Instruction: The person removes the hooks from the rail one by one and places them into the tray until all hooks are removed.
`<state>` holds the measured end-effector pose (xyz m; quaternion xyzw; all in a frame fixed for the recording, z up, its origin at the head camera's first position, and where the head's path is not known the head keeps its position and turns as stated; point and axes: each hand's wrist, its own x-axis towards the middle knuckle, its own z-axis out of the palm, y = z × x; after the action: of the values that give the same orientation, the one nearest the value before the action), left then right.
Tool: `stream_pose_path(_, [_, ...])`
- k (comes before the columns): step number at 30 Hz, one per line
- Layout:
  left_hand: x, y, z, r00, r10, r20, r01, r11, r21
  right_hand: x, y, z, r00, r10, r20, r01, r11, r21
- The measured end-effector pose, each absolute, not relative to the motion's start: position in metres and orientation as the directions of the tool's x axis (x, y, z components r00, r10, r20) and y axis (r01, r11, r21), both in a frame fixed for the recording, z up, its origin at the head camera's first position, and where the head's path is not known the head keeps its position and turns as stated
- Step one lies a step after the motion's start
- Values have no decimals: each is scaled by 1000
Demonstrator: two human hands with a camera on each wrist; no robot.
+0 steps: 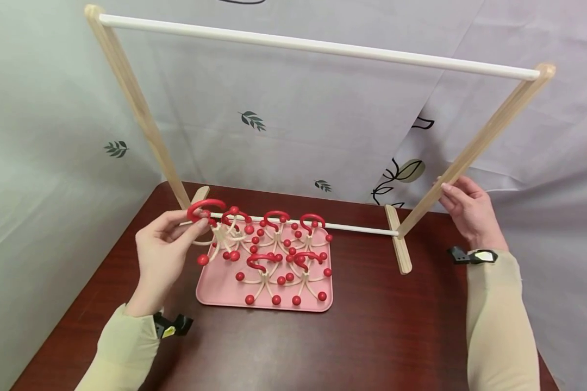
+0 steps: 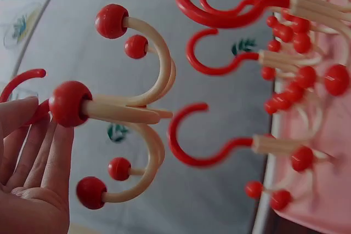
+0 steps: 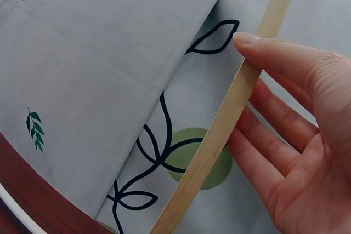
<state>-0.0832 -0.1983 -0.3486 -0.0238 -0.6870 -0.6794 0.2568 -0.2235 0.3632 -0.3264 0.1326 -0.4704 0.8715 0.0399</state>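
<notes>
My left hand (image 1: 158, 252) pinches the red hook of a claw-shaped hanger with cream curved arms tipped in red balls. In the left wrist view this hanger (image 2: 115, 110) points away from the fingers, its arms spread. It is held over the left end of a pink tray (image 1: 215, 288), where several similar hangers (image 1: 265, 278) stand with hooks up. On the far side, my right hand (image 1: 474, 212) grips the right wooden post (image 1: 474, 144) of a rack low down. Thumb in front and fingers behind the post (image 3: 219, 119) show in the right wrist view.
The rack's white top bar (image 1: 318, 46) spans high above the tray. Its lower bar (image 1: 362, 228) runs just behind the tray, between two wooden feet (image 1: 402, 252). Dark red-brown table (image 1: 362, 336) lies in front and to the right. A leaf-printed cloth (image 1: 293, 163) hangs behind.
</notes>
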Motion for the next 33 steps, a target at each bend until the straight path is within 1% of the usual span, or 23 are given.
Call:
stream_pose_path(4, [-72,-209,-360,-903,-321,286,291,36,956,-224,363,-327,-963,-51,264,-194,-544,-816])
stream_pose_path(8, [-64,-216,-373,-924,-303,233,241,11,970,-224,363,-326,-965,-46,260,-194,-543,-817])
stream_pose_path(10, [-61,-217,-380,-929,-290,230,239,5,971,-224,363,-325,-966,-45,256,-192,-543,-817])
stream_pose_path(16, [-50,-221,-403,-943,-240,229,223,53,973,-225,361,-321,-969,-42,245,-184,-541,-820])
stream_pose_path(22, [-43,-224,-418,-960,-182,212,204,62,977,-226,361,-321,-969,-43,244,-181,-547,-818])
stream_pose_path(28, [-44,-219,-428,-978,-124,170,156,114,981,-224,362,-324,-967,-45,249,-185,-548,-816])
stream_pose_path(33, [-49,-213,-433,-984,-101,144,132,117,984,-223,363,-327,-967,-46,252,-185,-554,-811])
